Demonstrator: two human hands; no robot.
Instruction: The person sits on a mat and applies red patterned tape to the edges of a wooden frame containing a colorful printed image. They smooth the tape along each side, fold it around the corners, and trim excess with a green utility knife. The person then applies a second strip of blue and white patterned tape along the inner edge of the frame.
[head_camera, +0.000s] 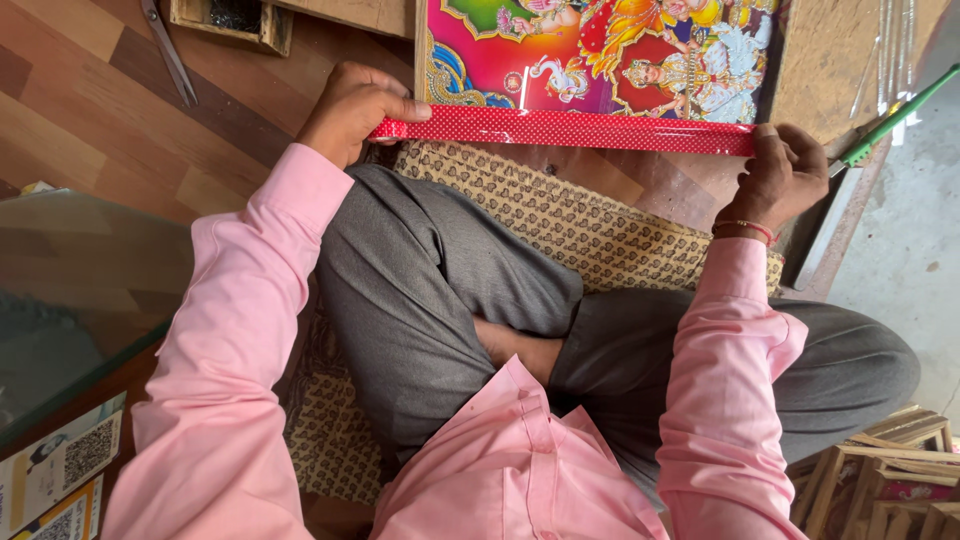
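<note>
A colourful printed picture (600, 50) lies on the floor in front of my crossed legs. Along its near edge runs a red dotted tape strip (560, 128), stretched straight from side to side. My left hand (350, 108) pinches the strip's left end, thumb on top. My right hand (780, 175) grips the strip's right end at the picture's corner; a thread band circles that wrist. Both sleeves are pink.
I sit on a patterned brown mat (560, 210) on a wooden floor. Scissors (168, 50) lie at the far left by a small wooden tray (232, 22). A green-handled tool (895, 118) lies at right. Wooden frames (880, 480) stack at lower right; a glass sheet (70, 300) at left.
</note>
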